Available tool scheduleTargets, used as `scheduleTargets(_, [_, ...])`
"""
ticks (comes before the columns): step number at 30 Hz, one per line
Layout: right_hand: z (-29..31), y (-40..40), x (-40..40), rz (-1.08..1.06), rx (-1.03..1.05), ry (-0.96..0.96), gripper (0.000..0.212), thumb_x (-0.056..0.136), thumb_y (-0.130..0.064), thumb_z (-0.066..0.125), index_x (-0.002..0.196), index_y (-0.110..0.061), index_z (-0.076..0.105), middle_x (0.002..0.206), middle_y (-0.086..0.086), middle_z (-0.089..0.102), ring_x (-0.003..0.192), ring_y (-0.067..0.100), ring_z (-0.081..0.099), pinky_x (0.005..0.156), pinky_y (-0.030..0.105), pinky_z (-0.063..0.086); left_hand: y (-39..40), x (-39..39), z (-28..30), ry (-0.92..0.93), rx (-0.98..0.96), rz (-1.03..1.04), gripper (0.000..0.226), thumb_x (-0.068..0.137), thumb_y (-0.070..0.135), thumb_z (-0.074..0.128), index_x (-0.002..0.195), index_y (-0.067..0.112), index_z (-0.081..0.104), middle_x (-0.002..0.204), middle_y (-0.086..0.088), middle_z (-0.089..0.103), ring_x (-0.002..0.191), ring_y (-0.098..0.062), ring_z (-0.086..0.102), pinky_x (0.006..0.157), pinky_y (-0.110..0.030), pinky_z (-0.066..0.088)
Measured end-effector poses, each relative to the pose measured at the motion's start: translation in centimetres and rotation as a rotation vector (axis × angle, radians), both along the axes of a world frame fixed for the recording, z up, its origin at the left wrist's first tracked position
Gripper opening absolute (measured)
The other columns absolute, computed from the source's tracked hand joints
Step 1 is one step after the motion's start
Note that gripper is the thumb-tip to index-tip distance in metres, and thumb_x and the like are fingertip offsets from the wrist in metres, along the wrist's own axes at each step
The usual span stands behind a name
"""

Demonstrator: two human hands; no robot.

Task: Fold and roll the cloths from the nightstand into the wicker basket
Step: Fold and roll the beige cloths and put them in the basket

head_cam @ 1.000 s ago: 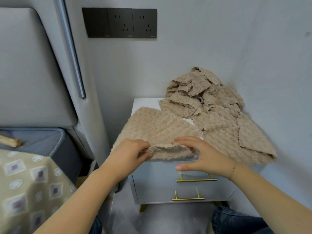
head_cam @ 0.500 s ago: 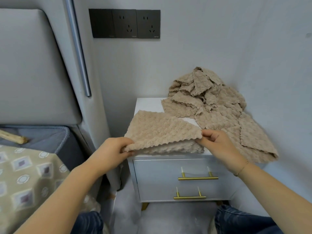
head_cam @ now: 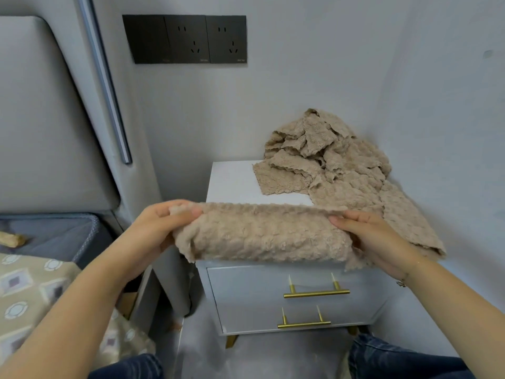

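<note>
1. Grey plastered walls meet in a corner behind a white nightstand [head_cam: 232,181] with two drawers and slim brass bar handles [head_cam: 316,292].
2. On the nightstand's smooth top, at the back right against the wall, lies a crumpled pile of cloths [head_cam: 341,170], beige, nubbly and scallop-edged; one trails over the right front edge.
3. One beige cloth [head_cam: 262,233], thick and bubble-textured, is held up at the nightstand's front edge, folded into a long horizontal band that curls under at the bottom.
4. The left hand [head_cam: 155,231] pinches the cloth's upper left corner, thumb on top, in a narrow grip.
5. The right hand [head_cam: 374,239] holds the upper right end, thumb along the top edge, fingers curled behind the fabric.
6. A black triple socket panel [head_cam: 185,38] sits on the wall; a padded grey headboard [head_cam: 41,119] and a patterned bedspread [head_cam: 30,291] fill the left.
</note>
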State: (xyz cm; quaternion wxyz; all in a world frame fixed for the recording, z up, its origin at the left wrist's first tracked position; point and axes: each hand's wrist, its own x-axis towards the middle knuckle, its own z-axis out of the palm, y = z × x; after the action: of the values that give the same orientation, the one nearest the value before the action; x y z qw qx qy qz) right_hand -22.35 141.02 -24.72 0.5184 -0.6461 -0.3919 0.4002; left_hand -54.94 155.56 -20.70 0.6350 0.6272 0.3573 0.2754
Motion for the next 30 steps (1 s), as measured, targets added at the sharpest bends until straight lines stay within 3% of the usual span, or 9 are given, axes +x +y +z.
scheduleTargets(1, [-0.1,0.3,0.0,-0.017,-0.018,-0.02,0.037,0.08,-0.033,0.069,0.096,0.001,0.071,0.102,0.019,0.071,0.094,0.028,0.066,0.094,0.036,0.05,0.9,0.9,-0.4,-0.005,-0.044,0.075,0.035,0.081,0.031,0.074,0.105,0.006,0.072,0.102,-0.014,0.073,0.091,-0.024,0.071,0.075,-0.027,0.059])
scheduleTargets(3, [-0.2,1.1,0.0,-0.078,-0.016,-0.134,0.04,0.086,-0.033,0.068,0.071,0.003,0.061,0.069,0.017,0.063,0.064,0.026,0.059,0.071,0.033,0.05,2.3,2.5,-1.6,0.048,-0.084,0.189,0.033,0.087,0.03,0.067,0.107,0.004,0.07,0.098,-0.012,0.073,0.088,-0.024,0.068,0.078,-0.03,0.057])
scheduleTargets(6, [-0.7,2.7,-0.4,-0.169,-0.023,-0.461,0.05,0.09,-0.029,0.064,0.054,-0.015,0.033,0.047,-0.002,0.03,0.044,0.009,0.028,0.049,0.023,0.026,3.9,3.9,-3.5,0.161,-0.112,0.276,0.041,0.089,0.037,0.065,0.11,0.002,0.068,0.089,-0.01,0.066,0.076,-0.019,0.06,0.068,-0.026,0.053])
scheduleTargets(8, [-1.0,3.4,-0.7,-0.178,-0.001,-0.578,0.05,0.091,-0.028,0.063,0.055,-0.016,0.03,0.045,-0.005,0.027,0.042,0.009,0.024,0.047,0.022,0.023,4.3,3.9,-4.1,0.244,-0.129,0.248,0.042,0.09,0.042,0.063,0.107,0.005,0.069,0.089,-0.008,0.069,0.072,-0.016,0.061,0.06,-0.021,0.051])
scheduleTargets(12, [-1.7,4.2,-0.7,-0.168,0.016,-0.755,0.045,0.095,-0.028,0.056,0.06,-0.017,0.032,0.049,-0.005,0.031,0.045,0.012,0.029,0.048,0.031,0.023,4.3,4.0,-4.9,0.43,0.038,0.225,0.025,0.083,0.033,0.074,0.095,0.012,0.071,0.093,-0.007,0.074,0.083,-0.02,0.067,0.077,-0.031,0.054])
scheduleTargets(20, [-2.0,5.9,-0.6,-0.197,-0.103,-0.942,0.032,0.101,-0.032,0.043,0.073,-0.018,0.038,0.054,0.0,0.042,0.048,0.017,0.041,0.045,0.03,0.026,5.2,4.0,-5.6,0.414,0.091,0.344,0.024,0.089,0.021,0.068,0.099,-0.001,0.067,0.084,-0.013,0.07,0.065,-0.015,0.058,0.051,-0.018,0.045])
scheduleTargets(25, [-1.9,6.5,-0.9,-0.17,-0.228,-1.054,0.029,0.096,-0.044,0.047,0.092,-0.016,0.05,0.067,0.002,0.059,0.061,0.021,0.058,0.054,0.033,0.048,5.6,4.4,-6.3,0.401,0.082,0.393,0.029,0.085,0.027,0.072,0.105,0.009,0.061,0.102,-0.008,0.068,0.079,-0.016,0.061,0.06,-0.023,0.046])
scheduleTargets(27, [-0.7,5.6,-1.4,-0.182,-0.26,-1.106,0.038,0.093,-0.054,0.047,0.1,-0.017,0.047,0.068,0.001,0.06,0.06,0.019,0.058,0.052,0.031,0.048,5.7,4.4,-6.4,0.402,0.009,0.376,0.033,0.085,0.032,0.073,0.108,0.012,0.059,0.105,-0.004,0.066,0.083,-0.016,0.062,0.064,-0.024,0.048])
scheduleTargets(30, [1.0,3.5,-2.0,-0.191,-0.382,-1.184,0.058,0.084,-0.074,0.04,0.089,-0.017,0.047,0.062,-0.002,0.058,0.055,0.015,0.056,0.048,0.028,0.044,5.9,4.2,-6.3,0.345,-0.207,0.328,0.028,0.083,0.033,0.074,0.094,0.009,0.065,0.101,-0.014,0.068,0.086,-0.025,0.061,0.085,-0.04,0.053])
